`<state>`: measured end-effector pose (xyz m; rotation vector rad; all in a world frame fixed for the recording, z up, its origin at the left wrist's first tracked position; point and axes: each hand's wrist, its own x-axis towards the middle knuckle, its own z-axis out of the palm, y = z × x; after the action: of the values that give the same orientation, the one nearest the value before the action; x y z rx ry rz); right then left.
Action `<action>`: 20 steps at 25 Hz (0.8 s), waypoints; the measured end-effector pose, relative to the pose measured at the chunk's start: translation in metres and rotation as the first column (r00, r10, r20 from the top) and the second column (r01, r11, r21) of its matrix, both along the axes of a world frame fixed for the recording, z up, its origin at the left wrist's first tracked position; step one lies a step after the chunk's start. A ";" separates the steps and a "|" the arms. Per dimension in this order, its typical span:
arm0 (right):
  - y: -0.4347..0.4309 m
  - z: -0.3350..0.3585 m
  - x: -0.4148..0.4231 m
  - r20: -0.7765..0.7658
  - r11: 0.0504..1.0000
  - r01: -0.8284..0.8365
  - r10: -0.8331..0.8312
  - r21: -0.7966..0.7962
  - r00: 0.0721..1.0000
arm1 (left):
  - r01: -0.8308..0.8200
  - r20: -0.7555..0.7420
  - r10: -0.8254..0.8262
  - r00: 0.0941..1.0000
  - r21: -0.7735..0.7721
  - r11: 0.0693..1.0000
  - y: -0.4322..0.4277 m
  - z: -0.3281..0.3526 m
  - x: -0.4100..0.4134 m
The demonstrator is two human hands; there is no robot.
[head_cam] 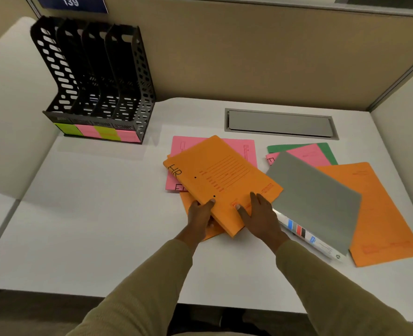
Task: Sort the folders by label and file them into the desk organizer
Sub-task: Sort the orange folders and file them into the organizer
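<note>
An orange folder marked "HR" point(221, 180) lies tilted on top of a pink folder point(239, 146) and another orange folder point(188, 202) at the desk's middle. My left hand point(200, 218) grips its near left edge, thumb on top. My right hand point(260, 214) presses on its near right corner with fingers spread over it. To the right lies a loose pile: a grey folder point(314, 200), an orange folder point(382, 214), a pink folder point(307, 155) and a green folder point(326, 147). The black desk organizer point(98, 76) stands at the far left, its slots holding nothing visible.
Green and pink sticky labels point(98, 132) line the organizer's front. A white marker box point(307, 235) pokes out from under the grey folder. A metal cable hatch point(279, 123) is set into the desk point(91, 202). Beige partition walls close the back and right.
</note>
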<state>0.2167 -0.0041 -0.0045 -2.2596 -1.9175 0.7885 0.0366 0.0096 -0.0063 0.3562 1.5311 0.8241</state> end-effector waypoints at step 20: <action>0.014 0.021 0.118 -0.084 0.735 0.677 -0.676 -0.020 0.732 | 0.284 0.200 -0.331 0.922 0.231 0.931 0.024 0.008 0.043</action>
<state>0.3351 0.0099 0.0165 -2.5752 -0.8960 0.7239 0.0795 0.0334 0.0021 0.6087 1.1364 0.7390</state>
